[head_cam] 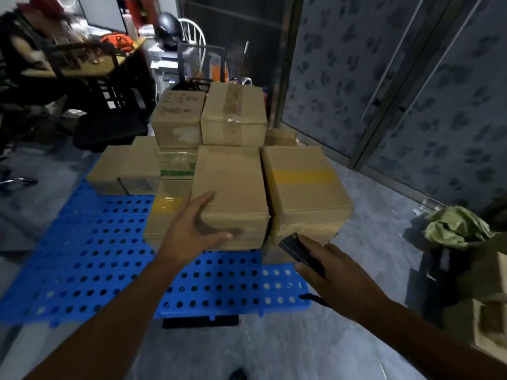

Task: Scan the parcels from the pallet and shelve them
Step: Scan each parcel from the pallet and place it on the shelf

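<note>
The nearest cardboard parcel [229, 193] sits at the 6 o'clock edge of a pile of roughly ten parcels, some half hidden, on one blue perforated pallet [82, 256]. The left hand [192, 229], one of two hands, is spread at its near-left corner. At 4 o'clock, the right hand [337, 272] grips one black scanner [301, 253].

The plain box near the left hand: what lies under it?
A lower box with yellow tape shows under the plain box, sticking out to its left, on the blue pallet. How far this lower box reaches beneath is covered.
</note>
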A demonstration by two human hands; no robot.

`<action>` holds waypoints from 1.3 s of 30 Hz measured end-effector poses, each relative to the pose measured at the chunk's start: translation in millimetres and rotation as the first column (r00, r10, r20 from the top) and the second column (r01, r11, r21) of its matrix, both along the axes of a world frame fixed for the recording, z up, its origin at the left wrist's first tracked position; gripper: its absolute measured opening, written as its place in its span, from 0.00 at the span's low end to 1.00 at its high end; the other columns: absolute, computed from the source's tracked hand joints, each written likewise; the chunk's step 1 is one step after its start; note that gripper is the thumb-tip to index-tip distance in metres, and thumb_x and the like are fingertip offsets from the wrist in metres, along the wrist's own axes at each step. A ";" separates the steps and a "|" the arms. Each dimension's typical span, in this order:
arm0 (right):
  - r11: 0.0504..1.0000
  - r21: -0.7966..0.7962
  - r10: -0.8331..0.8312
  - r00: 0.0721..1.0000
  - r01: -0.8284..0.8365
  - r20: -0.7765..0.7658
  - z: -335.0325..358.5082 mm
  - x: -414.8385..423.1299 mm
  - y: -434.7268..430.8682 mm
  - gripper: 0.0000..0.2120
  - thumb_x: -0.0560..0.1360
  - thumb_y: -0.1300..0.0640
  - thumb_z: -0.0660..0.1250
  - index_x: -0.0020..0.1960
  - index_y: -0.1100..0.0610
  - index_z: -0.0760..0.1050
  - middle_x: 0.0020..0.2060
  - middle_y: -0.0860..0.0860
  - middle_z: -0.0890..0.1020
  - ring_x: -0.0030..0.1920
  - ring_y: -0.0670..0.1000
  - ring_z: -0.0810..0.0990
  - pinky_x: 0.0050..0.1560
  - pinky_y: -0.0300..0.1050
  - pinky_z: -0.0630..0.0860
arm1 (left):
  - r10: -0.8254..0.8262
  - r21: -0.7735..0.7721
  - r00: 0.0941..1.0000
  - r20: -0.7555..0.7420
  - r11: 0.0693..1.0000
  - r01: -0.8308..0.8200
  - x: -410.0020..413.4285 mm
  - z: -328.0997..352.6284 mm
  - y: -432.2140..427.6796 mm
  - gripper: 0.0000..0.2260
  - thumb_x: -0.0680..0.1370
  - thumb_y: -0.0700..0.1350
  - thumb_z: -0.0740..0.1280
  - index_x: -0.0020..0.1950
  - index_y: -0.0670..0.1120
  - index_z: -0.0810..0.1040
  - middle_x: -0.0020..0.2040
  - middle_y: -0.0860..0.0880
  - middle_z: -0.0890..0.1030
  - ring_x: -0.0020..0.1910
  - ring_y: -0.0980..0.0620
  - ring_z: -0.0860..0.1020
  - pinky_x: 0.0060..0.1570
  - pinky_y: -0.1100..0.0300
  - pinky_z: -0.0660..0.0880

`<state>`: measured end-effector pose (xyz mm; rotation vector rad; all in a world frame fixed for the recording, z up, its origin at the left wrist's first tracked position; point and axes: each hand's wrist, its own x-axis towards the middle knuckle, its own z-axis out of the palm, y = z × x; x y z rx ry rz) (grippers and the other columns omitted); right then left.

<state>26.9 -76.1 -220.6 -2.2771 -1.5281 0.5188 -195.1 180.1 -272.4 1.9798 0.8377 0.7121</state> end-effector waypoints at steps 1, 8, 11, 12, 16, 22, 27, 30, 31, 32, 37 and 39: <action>1.000 -0.004 0.009 1.000 -0.010 -0.021 -3.7 2.9 3.3 0.36 0.74 0.30 0.51 0.79 0.42 0.56 0.56 0.50 0.76 0.54 0.49 0.76 0.54 0.45 0.75 | 0.017 0.001 1.000 0.020 1.000 -0.017 2.4 -5.6 1.2 0.43 0.62 0.68 0.80 0.75 0.66 0.69 0.75 0.60 0.69 0.73 0.65 0.68 0.72 0.54 0.71; 0.998 0.004 0.061 0.981 -0.061 -0.182 -22.9 24.1 1.6 0.34 0.74 0.29 0.52 0.78 0.37 0.56 0.54 0.48 0.77 0.53 0.46 0.77 0.54 0.46 0.76 | 0.150 0.046 0.985 0.086 0.987 -0.155 -0.6 -21.0 -23.2 0.29 0.72 0.59 0.75 0.73 0.59 0.74 0.69 0.62 0.76 0.60 0.58 0.79 0.62 0.50 0.79; 0.998 0.015 0.065 0.966 -0.064 -0.249 -36.8 27.0 -10.1 0.28 0.77 0.32 0.55 0.76 0.34 0.59 0.51 0.45 0.79 0.50 0.42 0.78 0.53 0.44 0.77 | 0.215 0.065 0.968 0.130 0.972 -0.225 -7.4 -22.0 -53.9 0.27 0.73 0.58 0.74 0.72 0.58 0.76 0.68 0.64 0.77 0.62 0.61 0.78 0.63 0.57 0.78; 0.998 0.015 0.067 0.962 -0.065 -0.266 -42.6 26.0 -16.0 0.26 0.78 0.33 0.55 0.75 0.34 0.60 0.52 0.44 0.80 0.51 0.41 0.78 0.53 0.44 0.78 | 0.233 0.077 0.962 0.141 0.966 -0.245 -11.6 -23.5 -66.3 0.26 0.73 0.58 0.74 0.71 0.57 0.77 0.68 0.64 0.78 0.65 0.61 0.77 0.64 0.59 0.76; 0.995 -0.031 0.082 0.934 -0.099 -0.347 -61.1 17.5 -30.5 0.28 0.77 0.33 0.57 0.75 0.35 0.62 0.51 0.46 0.82 0.50 0.44 0.81 0.52 0.49 0.79 | 0.315 0.026 0.932 0.179 0.946 -0.324 -35.4 -26.2 -119.0 0.24 0.73 0.60 0.75 0.68 0.61 0.78 0.65 0.63 0.80 0.57 0.60 0.80 0.60 0.61 0.78; 0.972 -0.080 0.176 0.910 -0.221 -0.376 -60.1 -23.5 -26.4 0.34 0.73 0.28 0.54 0.77 0.36 0.60 0.56 0.40 0.79 0.51 0.39 0.79 0.52 0.41 0.76 | 0.511 0.070 0.828 0.232 0.840 -0.538 -93.9 -9.2 -178.6 0.22 0.71 0.59 0.77 0.65 0.65 0.78 0.63 0.64 0.81 0.64 0.61 0.78 0.62 0.71 0.70; 0.950 -0.045 0.268 0.882 -0.308 -0.387 -39.4 -69.2 15.5 0.33 0.76 0.32 0.56 0.79 0.40 0.59 0.62 0.46 0.77 0.59 0.46 0.77 0.59 0.50 0.76 | 0.572 0.122 0.786 0.236 0.785 -0.608 -160.7 10.5 -174.8 0.26 0.71 0.50 0.78 0.65 0.69 0.77 0.63 0.67 0.80 0.61 0.63 0.79 0.59 0.66 0.76; 0.937 -0.023 0.321 0.885 -0.348 -0.336 -32.6 -101.5 48.4 0.31 0.78 0.34 0.57 0.79 0.40 0.58 0.58 0.47 0.78 0.54 0.46 0.79 0.51 0.45 0.76 | 0.613 0.103 0.761 0.213 0.761 -0.641 -202.5 8.1 -155.7 0.25 0.71 0.52 0.77 0.65 0.69 0.77 0.63 0.66 0.80 0.60 0.56 0.81 0.59 0.52 0.80; 0.933 -0.027 0.329 0.884 -0.358 -0.332 -32.2 -112.7 59.3 0.31 0.78 0.34 0.57 0.79 0.40 0.58 0.57 0.48 0.78 0.52 0.47 0.78 0.49 0.44 0.75 | 0.626 0.087 0.753 0.205 0.754 -0.651 -216.1 2.9 -147.5 0.25 0.71 0.52 0.77 0.65 0.69 0.77 0.63 0.65 0.80 0.59 0.54 0.82 0.60 0.50 0.80; 0.930 -0.034 0.335 0.882 -0.366 -0.331 -33.0 -124.1 70.2 0.31 0.78 0.33 0.57 0.79 0.38 0.57 0.57 0.48 0.78 0.52 0.48 0.78 0.49 0.44 0.74 | 0.632 0.078 0.750 0.195 0.753 -0.654 -229.6 -3.0 -138.2 0.25 0.71 0.52 0.77 0.65 0.68 0.77 0.63 0.64 0.80 0.59 0.53 0.82 0.61 0.49 0.79; 0.933 -0.085 0.314 0.907 -0.350 -0.280 -42.8 -182.0 125.7 0.32 0.77 0.33 0.58 0.78 0.39 0.58 0.62 0.51 0.77 0.58 0.53 0.78 0.57 0.51 0.76 | 0.617 0.058 0.783 0.080 0.781 -0.622 -297.9 -38.9 -66.4 0.24 0.70 0.57 0.76 0.65 0.69 0.76 0.61 0.68 0.80 0.56 0.63 0.81 0.58 0.61 0.78; 0.940 -0.102 0.292 0.923 -0.325 -0.252 -48.8 -205.8 146.7 0.32 0.77 0.33 0.59 0.78 0.40 0.59 0.64 0.51 0.76 0.60 0.52 0.77 0.60 0.53 0.75 | 0.610 0.037 0.792 0.022 0.791 -0.610 -320.8 -54.9 -32.6 0.24 0.70 0.59 0.75 0.65 0.67 0.76 0.59 0.66 0.81 0.53 0.66 0.80 0.55 0.63 0.78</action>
